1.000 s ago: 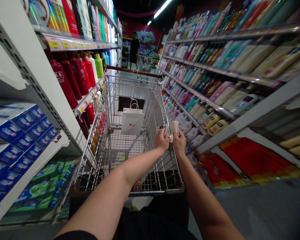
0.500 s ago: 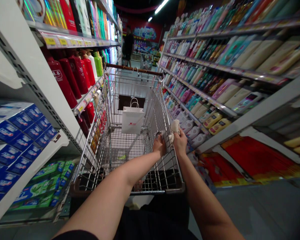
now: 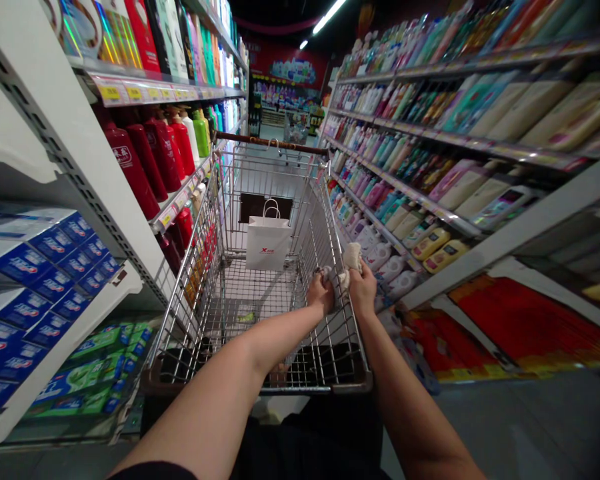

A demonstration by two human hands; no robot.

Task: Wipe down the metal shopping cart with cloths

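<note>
A wire shopping cart (image 3: pixel 347 320) stands right in front of me. Inside its basket, my left hand (image 3: pixel 321 293) is closed on a greyish cloth (image 3: pixel 326 272) against the right side wall. Just outside the same wall, my right hand (image 3: pixel 363 291) grips a cream-coloured cloth (image 3: pixel 353 257). Whether the two cloths are one piece through the wires I cannot tell. A white paper bag (image 3: pixel 267 245) with twisted handles stands upright at the cart's far end, below the brown handlebar (image 3: pixel 270 142).
Shelves of red pump bottles (image 3: pixel 130 160) and blue toothpaste-like boxes (image 3: pixel 45 260) line the left. Tilted-looking racks of bottles (image 3: pixel 380 207) run along the right, above red and yellow panels (image 3: pixel 500 320). Another cart (image 3: pixel 296 127) stands farther down the aisle.
The view has shifted slightly. A person in dark clothes at the far end of the aisle is no longer in sight. Both hands stay at the cart's right wall, holding cloth.
</note>
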